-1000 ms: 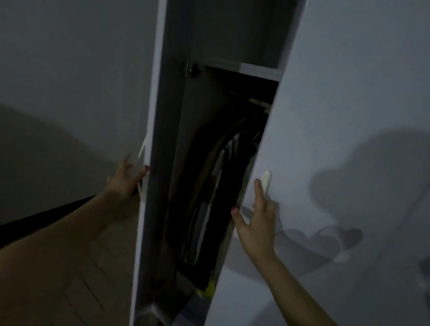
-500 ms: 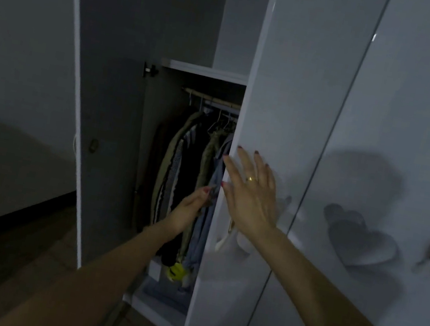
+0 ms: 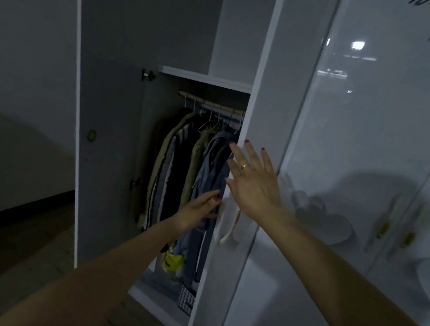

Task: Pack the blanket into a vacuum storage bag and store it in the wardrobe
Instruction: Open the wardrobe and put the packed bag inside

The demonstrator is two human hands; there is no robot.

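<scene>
Neither hand grips anything: your right hand (image 3: 254, 186) lies flat, fingers spread, against the right door (image 3: 266, 86) near its edge, while your left hand (image 3: 200, 208) reaches with loose fingers to the hanging clothes (image 3: 187, 169), touching the denim garment (image 3: 213, 168). Blanket and vacuum bag are nowhere in view, so storing cannot yet start, and a door swinging shut could pinch your left fingers. Farther in, the wardrobe (image 3: 123, 90) holds crowded hangers under one shelf (image 3: 205, 77); little floor space shows.
</scene>
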